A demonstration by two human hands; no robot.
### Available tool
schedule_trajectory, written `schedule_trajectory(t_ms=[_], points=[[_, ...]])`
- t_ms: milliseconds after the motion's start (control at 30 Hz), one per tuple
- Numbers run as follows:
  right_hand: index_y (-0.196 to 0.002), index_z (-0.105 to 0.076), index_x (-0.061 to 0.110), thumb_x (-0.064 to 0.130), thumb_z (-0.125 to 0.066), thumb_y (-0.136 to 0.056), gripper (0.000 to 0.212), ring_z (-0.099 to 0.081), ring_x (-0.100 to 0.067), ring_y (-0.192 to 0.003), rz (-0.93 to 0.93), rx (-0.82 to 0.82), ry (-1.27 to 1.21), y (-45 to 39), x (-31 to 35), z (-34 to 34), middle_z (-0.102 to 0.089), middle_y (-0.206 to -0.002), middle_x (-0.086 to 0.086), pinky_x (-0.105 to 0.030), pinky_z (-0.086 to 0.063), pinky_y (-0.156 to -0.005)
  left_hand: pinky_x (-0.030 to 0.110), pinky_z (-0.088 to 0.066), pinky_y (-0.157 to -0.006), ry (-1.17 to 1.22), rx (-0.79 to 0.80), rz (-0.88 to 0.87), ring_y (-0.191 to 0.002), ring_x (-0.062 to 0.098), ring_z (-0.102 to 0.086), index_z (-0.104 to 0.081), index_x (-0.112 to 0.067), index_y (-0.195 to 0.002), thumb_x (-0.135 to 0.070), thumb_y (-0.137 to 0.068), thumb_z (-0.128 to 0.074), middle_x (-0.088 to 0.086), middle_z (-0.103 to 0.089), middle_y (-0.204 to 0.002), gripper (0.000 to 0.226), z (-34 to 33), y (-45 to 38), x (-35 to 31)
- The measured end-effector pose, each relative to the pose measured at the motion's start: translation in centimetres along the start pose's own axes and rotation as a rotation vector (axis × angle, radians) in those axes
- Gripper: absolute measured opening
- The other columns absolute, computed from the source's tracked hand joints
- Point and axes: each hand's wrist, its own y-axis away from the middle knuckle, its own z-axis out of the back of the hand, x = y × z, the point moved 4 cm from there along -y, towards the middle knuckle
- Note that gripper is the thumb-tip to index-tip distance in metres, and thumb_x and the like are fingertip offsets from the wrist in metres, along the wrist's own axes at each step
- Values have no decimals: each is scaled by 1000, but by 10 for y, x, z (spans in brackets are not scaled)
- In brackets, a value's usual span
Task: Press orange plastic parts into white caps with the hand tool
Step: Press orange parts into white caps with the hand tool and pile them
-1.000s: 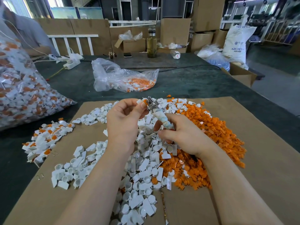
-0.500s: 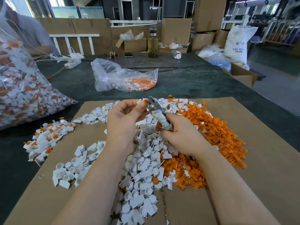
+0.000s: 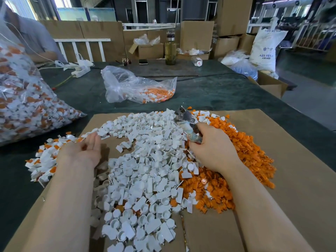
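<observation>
A big heap of white caps [image 3: 145, 170] covers the middle of the brown cardboard sheet [image 3: 291, 188], with a heap of orange plastic parts [image 3: 251, 157] to its right. My right hand [image 3: 212, 150] grips the taped handle of the metal hand tool [image 3: 185, 119], whose head points up and away over the caps. My left hand [image 3: 85, 151] hovers at the left edge of the cardboard with straight fingers and nothing in it, beside a smaller pile of assembled white-and-orange caps [image 3: 45, 157].
A large clear bag of assembled caps [image 3: 23, 110] lies at the left on the dark green table [image 3: 209, 91]. A smaller clear bag [image 3: 138, 88] lies beyond the cardboard. A bottle [image 3: 170, 50], a phone, cardboard boxes and another person's arm [image 3: 36, 42] are at the back.
My left hand has left the tool's head and swung out to the left, now with nothing in it. My right hand with the tool shifted slightly right.
</observation>
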Motion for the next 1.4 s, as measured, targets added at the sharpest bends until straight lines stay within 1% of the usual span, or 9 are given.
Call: schedule_trajectory(t_ms=[167,300,367,500,667,800,1033,1267,1400], points=[[-72,-40,27,25,-57,-83,21,-52,-16,-61,-29,4,55,-1,-4,0,-54,-66,4,-31,-39,-49,19,-49,-94,62,-19,-66,-128,14,-55,-42,1,-143,-19,-108,-23,12,-53,-143,44,11,-22,-8],[-73,-38,29,25,-57,-84,23,-52,-14,-60,-22,-15,56,-1,-3,1,-54,-66,4,-28,-36,-49,16,-56,-57,-127,33,-59,-77,5,-71,-65,-8,-119,-14,-102,-51,1,-73,-100,23,4,-16,0],[-78,-41,28,25,-58,-84,19,-51,-14,-59,-1,-20,51,-1,-1,0,-53,-66,5,-28,-35,-48,14,-53,-55,-498,167,-111,-60,2,-65,-70,-10,-103,-12,-90,-69,-4,-72,-76,14,-9,3,13],[-91,-46,25,25,-62,-81,19,-53,-13,-60,89,-7,50,1,11,-2,-57,-68,5,-32,-43,-48,17,-52,-57,-1036,661,-107,-67,3,-64,-72,-18,-105,-22,-68,-84,-7,-75,-87,40,-30,48,54],[-97,-46,22,24,-66,-81,26,-52,-10,-68,176,47,-46,4,22,-5,-57,-79,7,-30,-42,-54,19,-48,-54,-1171,983,176,-64,10,-61,-68,-11,-95,-18,-58,-83,3,-73,-84,41,-24,80,101],[-97,-47,20,24,-67,-77,28,-49,-9,-72,225,60,-41,2,28,-4,-53,-82,8,-23,-35,-59,18,-49,-46,-1017,947,149,-61,15,-66,-71,-4,-88,-6,-62,-78,10,-72,-77,27,-26,81,102],[-145,-27,33,29,-53,-88,62,-39,-22,-119,148,162,14,5,23,-9,-47,-132,1,-41,-34,-105,18,-53,-53,-908,860,-3,-57,9,-62,-77,-12,-67,-12,-60,-80,2,-70,-69,8,-30,70,98],[-102,-50,25,30,-52,-93,10,-49,-6,-57,-89,-171,208,0,3,7,-55,-76,10,-23,-35,-45,19,-49,-69,-1292,627,-485,-76,-1,-67,-71,-32,-99,-35,-80,-79,-13,-72,-91,20,-28,53,82],[-115,-52,13,21,-56,-88,29,-42,-21,-65,-466,-223,323,4,-33,22,-52,-109,-9,-24,-23,-45,23,-54,-65,-1520,378,-707,-74,2,-63,-67,-25,-113,-29,-94,-64,-14,-64,-92,20,-24,34,50]])
